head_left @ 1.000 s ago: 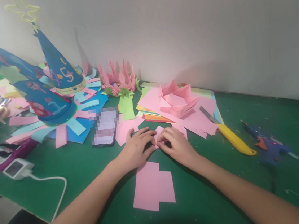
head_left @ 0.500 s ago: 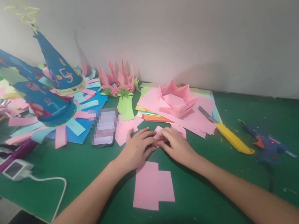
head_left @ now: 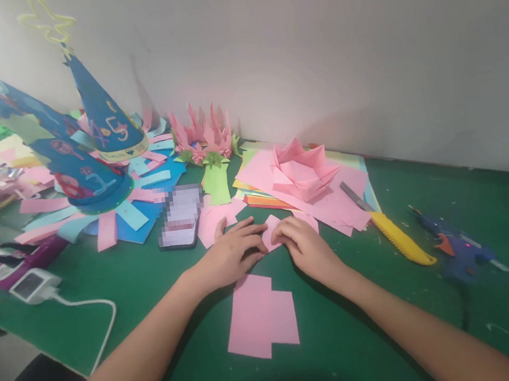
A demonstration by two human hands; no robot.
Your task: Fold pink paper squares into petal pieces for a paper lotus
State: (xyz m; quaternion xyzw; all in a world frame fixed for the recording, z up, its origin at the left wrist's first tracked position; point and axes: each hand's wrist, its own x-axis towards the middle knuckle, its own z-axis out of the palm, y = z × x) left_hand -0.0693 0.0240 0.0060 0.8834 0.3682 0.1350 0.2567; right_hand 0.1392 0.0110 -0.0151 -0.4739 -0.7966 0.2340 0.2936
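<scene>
A small piece of pink paper [head_left: 269, 232] lies on the green table between my two hands. My left hand [head_left: 234, 253] holds its left edge, thumb and index finger close together and the other fingers stretched over the table. My right hand [head_left: 306, 244] has its fingers bent and pressed together at the paper's right side; the fingertips partly hide it. Nearer to me lie overlapping pink paper pieces [head_left: 261, 318], just below my left hand. More pink sheets [head_left: 220, 212] lie beyond my hands.
A folded pink paper flower [head_left: 302, 169] tops stacked coloured paper. A yellow utility knife [head_left: 402, 239] and a blue glue gun [head_left: 460, 245] lie right. Left are a phone [head_left: 181, 217], blue cone hats [head_left: 106, 119], and a white-cabled plug [head_left: 35, 285]. Behind stands a pink paper crown [head_left: 204, 136].
My right hand has shifted slightly right, its fingertips drawing away from my left hand, so more of the pink paper shows between them. My left hand stays nearly in place.
</scene>
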